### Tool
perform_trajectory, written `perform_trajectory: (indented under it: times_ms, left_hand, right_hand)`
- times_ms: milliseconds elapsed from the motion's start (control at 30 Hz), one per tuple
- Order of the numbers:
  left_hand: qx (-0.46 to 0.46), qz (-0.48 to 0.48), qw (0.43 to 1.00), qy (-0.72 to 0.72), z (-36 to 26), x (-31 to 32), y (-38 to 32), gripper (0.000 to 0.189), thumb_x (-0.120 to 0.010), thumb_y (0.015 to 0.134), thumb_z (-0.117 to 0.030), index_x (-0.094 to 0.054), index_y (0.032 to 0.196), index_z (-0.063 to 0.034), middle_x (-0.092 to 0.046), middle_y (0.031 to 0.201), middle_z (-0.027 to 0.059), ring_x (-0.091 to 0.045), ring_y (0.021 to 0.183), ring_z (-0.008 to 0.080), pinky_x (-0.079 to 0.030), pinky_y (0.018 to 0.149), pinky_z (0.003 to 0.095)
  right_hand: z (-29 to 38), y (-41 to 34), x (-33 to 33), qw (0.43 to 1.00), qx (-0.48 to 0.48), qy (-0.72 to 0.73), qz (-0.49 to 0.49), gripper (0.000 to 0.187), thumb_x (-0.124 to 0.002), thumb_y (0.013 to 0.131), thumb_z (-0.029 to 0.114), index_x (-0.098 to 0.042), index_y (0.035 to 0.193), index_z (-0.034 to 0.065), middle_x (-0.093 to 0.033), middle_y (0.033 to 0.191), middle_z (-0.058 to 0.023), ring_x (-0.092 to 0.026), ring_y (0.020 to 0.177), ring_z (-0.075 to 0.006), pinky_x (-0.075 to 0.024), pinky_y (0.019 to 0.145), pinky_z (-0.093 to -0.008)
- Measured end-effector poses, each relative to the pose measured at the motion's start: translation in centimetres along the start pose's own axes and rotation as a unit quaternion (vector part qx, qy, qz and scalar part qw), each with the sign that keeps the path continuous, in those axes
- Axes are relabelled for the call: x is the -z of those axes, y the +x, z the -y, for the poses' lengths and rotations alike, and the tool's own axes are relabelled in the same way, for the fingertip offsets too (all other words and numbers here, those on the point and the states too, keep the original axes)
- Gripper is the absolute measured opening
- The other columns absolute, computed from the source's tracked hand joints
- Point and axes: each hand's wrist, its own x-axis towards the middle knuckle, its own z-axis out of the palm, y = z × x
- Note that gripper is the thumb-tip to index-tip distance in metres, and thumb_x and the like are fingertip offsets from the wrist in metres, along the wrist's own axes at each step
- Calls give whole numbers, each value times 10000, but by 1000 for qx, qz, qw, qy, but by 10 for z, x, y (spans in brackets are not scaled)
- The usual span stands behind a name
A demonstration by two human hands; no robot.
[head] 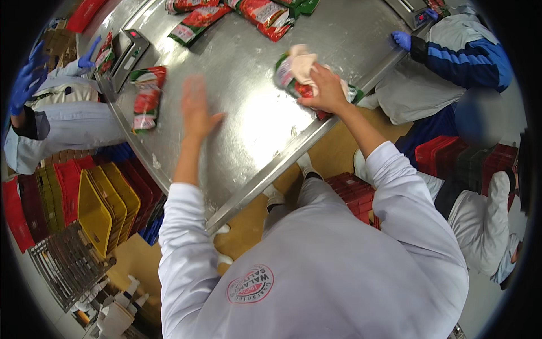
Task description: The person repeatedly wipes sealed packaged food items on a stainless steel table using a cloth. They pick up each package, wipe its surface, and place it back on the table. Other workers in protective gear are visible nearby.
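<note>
On the right of the steel table (239, 165), my right hand (329, 91) grips a pale, limp piece (302, 63) that looks like a cloth. It presses this against a red and green printed pouch (286, 76) lying near the table's edge; the hand and the piece hide much of the pouch. My left hand (197, 106), blurred, is over the steel with its thumb spread and nothing in it. To its left lies another red and green pouch (148, 99).
Several pouches (258, 15) lie at the far side. A digital scale (127, 57) stands by the left edge, another (408, 10) at the far right. Co-workers' blue-gloved hands (401, 40) are on both sides. Stacked crates (99, 207) flank the table.
</note>
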Motion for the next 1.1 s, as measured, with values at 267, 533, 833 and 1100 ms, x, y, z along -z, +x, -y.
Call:
perform_trajectory:
  times_ms: [267, 533, 833, 1100]
  left_hand:
    - [-32, 132, 965, -226, -42, -40, -25, 1276, -961, 502, -372, -301, 1581, -204, -323, 1620, 129, -342, 1471, 378, -309, 1168, 552]
    - [-61, 153, 986, -31, -80, -35, -5, 1035, -907, 536, -323, -470, 1453, -124, -551, 1440, 141, -523, 1327, 352, -406, 1083, 543]
    - [92, 194, 954, -211, -58, -48, -3, 814, -821, 640, -496, -615, 1258, -8, -730, 1051, 248, -704, 991, 424, -564, 859, 461]
    - [211, 234, 935, -160, -83, -32, 1, 741, -823, 624, -487, -644, 1179, -31, -735, 1057, 234, -705, 998, 408, -555, 859, 457]
  right_hand:
    - [75, -55, -44, 966, 227, 116, -39, 278, -757, 756, 103, -716, 1027, 149, -574, 1473, -11, -487, 1409, -214, -430, 1022, -455]
    - [59, -108, -40, 980, 123, 131, -85, 337, -796, 671, 92, -745, 995, 166, -693, 1235, -34, -593, 1282, -271, -464, 1023, -424]
    - [159, -12, -77, 981, 62, 89, -158, 336, -666, 935, 449, -715, 1251, 345, -538, 1487, -1, -380, 1457, -318, -223, 1111, -738]
    - [151, 30, -71, 978, -51, 65, -193, 280, -628, 958, 416, -720, 1178, 270, -581, 1398, -1, -435, 1383, -303, -352, 1053, -605]
